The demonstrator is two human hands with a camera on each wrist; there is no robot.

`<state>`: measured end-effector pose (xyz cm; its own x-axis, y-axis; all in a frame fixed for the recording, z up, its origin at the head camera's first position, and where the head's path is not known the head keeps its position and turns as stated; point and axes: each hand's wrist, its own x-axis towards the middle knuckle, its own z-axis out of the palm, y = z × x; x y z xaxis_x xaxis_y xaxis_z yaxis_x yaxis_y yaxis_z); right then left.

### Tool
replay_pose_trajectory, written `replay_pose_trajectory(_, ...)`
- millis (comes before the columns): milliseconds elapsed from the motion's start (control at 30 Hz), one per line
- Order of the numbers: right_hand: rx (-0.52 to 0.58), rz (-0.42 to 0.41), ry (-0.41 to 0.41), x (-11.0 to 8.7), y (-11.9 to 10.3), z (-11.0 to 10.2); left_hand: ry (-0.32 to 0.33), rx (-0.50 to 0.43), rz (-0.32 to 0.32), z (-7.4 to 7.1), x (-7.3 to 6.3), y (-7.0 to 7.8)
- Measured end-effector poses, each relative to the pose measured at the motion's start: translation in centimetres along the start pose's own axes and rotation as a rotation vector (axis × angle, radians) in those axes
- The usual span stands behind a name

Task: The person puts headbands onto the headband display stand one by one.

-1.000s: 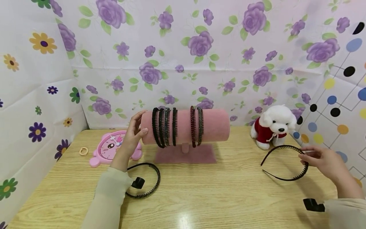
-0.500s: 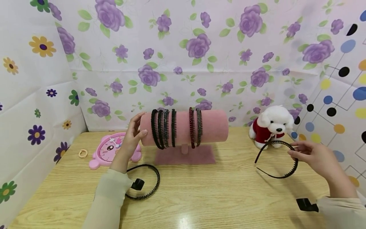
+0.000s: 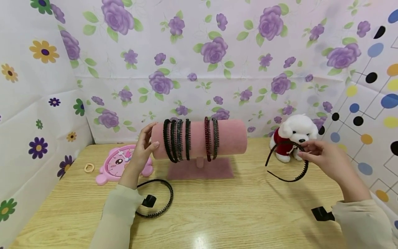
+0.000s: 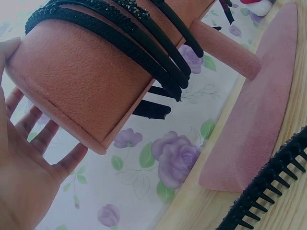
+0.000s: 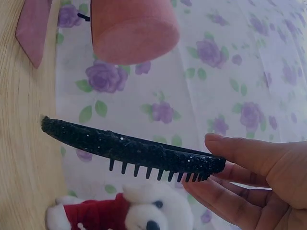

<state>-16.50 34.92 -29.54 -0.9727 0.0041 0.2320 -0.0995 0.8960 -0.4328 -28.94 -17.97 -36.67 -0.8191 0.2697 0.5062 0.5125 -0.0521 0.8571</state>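
Observation:
A pink padded roll stand (image 3: pixel 231 136) carries several toothed headbands, mostly black, with one dark red headband (image 3: pixel 207 139) right of the middle. My left hand (image 3: pixel 143 145) grips the roll's left end, thumb in front and fingers behind; in the left wrist view the palm (image 4: pixel 21 177) cups that end. Off to the right, my right hand (image 3: pixel 323 157) pinches a black headband (image 3: pixel 303 172) at its side, its open ends facing left toward the stand. The right wrist view shows that headband's sparkly surface (image 5: pixel 120 146) and comb teeth between thumb and fingers.
Another black headband (image 3: pixel 170 197) lies on the wooden table (image 3: pixel 224 214) below my left forearm. Behind that arm is a pink clock (image 3: pixel 113 164), with a small beige ring (image 3: pixel 89 168) to its left. A white toy dog (image 3: pixel 300 128) in red sits behind the held headband.
My right hand has carried the black headband leftward and somewhat up, so it now overlaps the toy dog. The left hand keeps its grip on the roll.

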Motion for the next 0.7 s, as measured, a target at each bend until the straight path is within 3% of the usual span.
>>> replay_pose_trajectory(200,-0.044,-0.041,0.041,1.4,-2.5,-0.3,-0.002,0.0,0.012,-0.2,0.2,0.0)
replay_pose_trajectory(700,-0.09,-0.122,0.024,4.6,-7.4,-0.8,0.007,-0.006,0.009,0.0,0.0,-0.1)
